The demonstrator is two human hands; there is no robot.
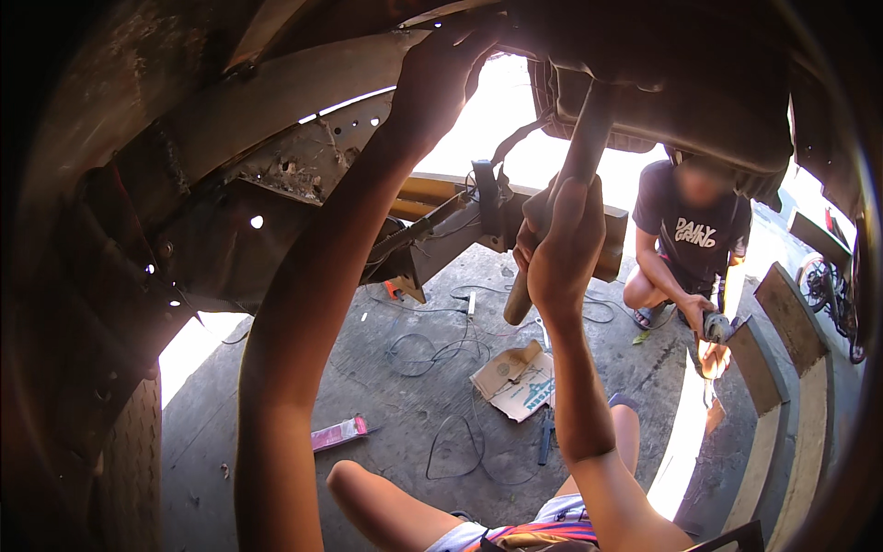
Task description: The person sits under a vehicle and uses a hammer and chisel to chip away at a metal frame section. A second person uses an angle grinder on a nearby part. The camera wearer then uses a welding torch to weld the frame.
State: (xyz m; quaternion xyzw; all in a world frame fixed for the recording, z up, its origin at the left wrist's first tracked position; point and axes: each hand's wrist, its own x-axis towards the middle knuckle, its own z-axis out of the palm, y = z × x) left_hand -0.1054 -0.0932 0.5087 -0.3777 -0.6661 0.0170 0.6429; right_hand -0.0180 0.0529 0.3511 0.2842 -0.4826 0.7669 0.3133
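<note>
1 bar angles up toward the dark casing, the right hand clamped round it, likely for control; at the casing's left, left hand: cannot tell.

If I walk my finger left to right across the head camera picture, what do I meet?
Tyre, pink package, left hand, right hand gripping a rod, crouching person, rightmost curved strip.

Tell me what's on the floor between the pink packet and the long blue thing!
A thin dark cord lies looped there, in the head view, between packet and blue thing.
</note>
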